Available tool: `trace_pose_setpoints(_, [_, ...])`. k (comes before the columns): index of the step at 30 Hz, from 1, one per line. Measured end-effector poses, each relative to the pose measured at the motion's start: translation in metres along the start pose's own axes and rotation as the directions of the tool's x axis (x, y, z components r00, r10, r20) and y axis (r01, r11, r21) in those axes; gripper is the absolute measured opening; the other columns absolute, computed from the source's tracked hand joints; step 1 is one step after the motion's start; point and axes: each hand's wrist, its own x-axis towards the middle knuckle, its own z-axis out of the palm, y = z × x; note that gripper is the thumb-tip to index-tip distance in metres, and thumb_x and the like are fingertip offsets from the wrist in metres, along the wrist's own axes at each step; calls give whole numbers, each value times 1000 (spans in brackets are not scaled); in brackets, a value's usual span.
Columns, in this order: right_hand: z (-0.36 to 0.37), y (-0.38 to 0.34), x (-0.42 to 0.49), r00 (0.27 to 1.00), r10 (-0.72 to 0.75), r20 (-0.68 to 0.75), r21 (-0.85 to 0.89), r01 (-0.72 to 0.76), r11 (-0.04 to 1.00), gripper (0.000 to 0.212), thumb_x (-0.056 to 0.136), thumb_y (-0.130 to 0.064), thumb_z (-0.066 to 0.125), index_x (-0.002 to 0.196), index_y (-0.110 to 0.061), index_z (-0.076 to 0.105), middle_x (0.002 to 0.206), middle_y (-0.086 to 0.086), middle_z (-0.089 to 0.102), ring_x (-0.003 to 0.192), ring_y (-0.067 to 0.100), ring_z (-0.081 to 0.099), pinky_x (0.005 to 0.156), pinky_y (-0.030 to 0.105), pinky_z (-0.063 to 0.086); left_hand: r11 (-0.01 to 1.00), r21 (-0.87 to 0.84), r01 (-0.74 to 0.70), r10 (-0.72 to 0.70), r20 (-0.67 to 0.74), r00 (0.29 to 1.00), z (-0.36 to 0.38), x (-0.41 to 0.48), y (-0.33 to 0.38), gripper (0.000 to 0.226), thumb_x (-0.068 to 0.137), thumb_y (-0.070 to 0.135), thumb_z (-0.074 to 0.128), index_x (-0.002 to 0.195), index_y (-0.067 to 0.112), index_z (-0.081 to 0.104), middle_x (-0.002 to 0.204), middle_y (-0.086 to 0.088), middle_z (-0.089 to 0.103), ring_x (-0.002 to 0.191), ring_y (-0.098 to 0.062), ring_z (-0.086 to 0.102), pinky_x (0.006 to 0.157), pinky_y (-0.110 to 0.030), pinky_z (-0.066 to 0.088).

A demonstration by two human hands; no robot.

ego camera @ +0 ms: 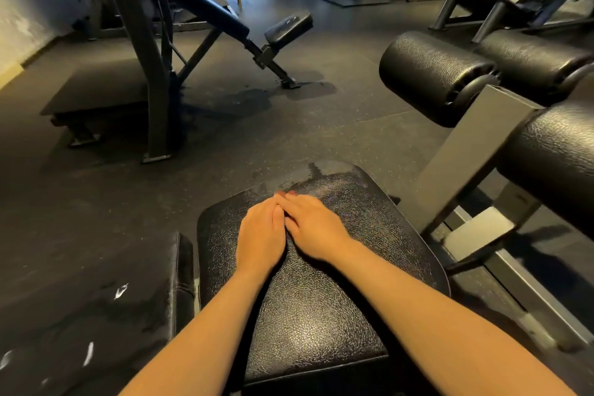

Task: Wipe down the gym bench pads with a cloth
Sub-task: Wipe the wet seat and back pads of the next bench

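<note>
head cam | worn on head | faces forward and down | close over seat pad (pixel 321 299) | single view

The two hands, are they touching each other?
Touching. The head view shows the left hand and right hand meeting along their fingers, flat on the black pad.

Black bench pad (pixel 305 315) bears left hand (pixel 260 235) and right hand (pixel 315 228).

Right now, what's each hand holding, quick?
Left hand: open, flat on the seat pad, holding nothing.
Right hand: open, flat on it too, holding nothing.
</note>
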Motion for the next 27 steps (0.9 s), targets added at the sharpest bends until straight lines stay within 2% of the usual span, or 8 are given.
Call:
trace_pose_setpoints(4, [2, 11, -1, 994, -74, -81, -211, 55, 976, 37, 103, -29, 45, 139, -24, 53, 147, -2, 50, 134, 23, 40, 110, 45, 31, 1000, 9, -25, 25, 9, 1000, -2, -2, -1, 34, 106, 24, 32, 113, 25, 65, 110, 5, 68, 106, -17, 59, 95, -38, 47])
trace_pose_setpoints(7, [-13, 44, 10, 972, 143, -184, -300, -194, 934, 25, 102, -30, 41, 123, -25, 54, 136, -6, 53, 130, 20, 37, 104, 45, 32, 999, 39, 20, -22, 36, 999, -4, -3, 2, 40, 107, 27, 35, 137, 17, 60, 137, -1, 61, 129, -20, 50, 108, -34, 37])
trace_pose_setpoints(10, [-19, 58, 14, 903, 367, -226, -262, -419, 869, 38, 105, -33, 32, 137, -19, 47, 145, 2, 46, 143, 27, 28, 115, 51, 24, 998, 55, 39, -42, 66, 997, -4, -2, 2, 42, 108, 29, 34, 142, 17, 55, 142, -1, 58, 132, -18, 47, 109, -33, 35])
trace_pose_setpoints(13, [-6, 34, 16, 953, 240, -186, -230, -280, 932, 45, 106, -35, 29, 147, -18, 40, 151, 6, 40, 143, 29, 27, 117, 45, 25, 997, 74, 25, -28, 37, 999, -2, 1, 4, 41, 107, 28, 34, 138, 18, 58, 136, -1, 62, 126, -20, 52, 107, -38, 39])
trace_pose_setpoints(17, [13, 6, 12, 993, -86, -79, -100, 78, 992, 47, 106, -28, 40, 152, -18, 41, 159, 4, 37, 146, 26, 29, 124, 36, 12, 999, 32, -2, 3, -18, 1000, 1, 6, 2, 34, 102, 28, 29, 103, 33, 62, 99, 14, 67, 94, -14, 59, 87, -45, 49])
trace_pose_setpoints(20, [10, 19, 12, 989, -109, -104, -138, 94, 986, 45, 100, -27, 53, 144, -21, 51, 151, 4, 47, 141, 30, 34, 119, 47, 25, 996, 91, -23, 22, 15, 1000, 1, 5, 3, 30, 102, 29, 30, 109, 32, 59, 105, 10, 65, 99, -17, 57, 89, -45, 48])
trace_pose_setpoints(24, [-17, 63, 16, 945, 197, -262, -259, -265, 929, 25, 99, -28, 50, 122, -20, 57, 135, 1, 53, 132, 28, 36, 104, 46, 35, 958, 279, -63, 25, 138, 990, 4, 4, 2, 45, 108, 36, 31, 149, 25, 47, 157, 5, 42, 143, -21, 35, 117, -45, 30])
trace_pose_setpoints(27, [-20, 63, 20, 882, 389, -266, -178, -441, 880, 38, 103, -35, 39, 136, -18, 49, 147, 8, 44, 140, 33, 29, 114, 48, 28, 957, 290, -26, -23, 166, 986, 6, 11, 2, 47, 108, 40, 28, 152, 28, 43, 162, 8, 33, 144, -21, 29, 118, -46, 24])
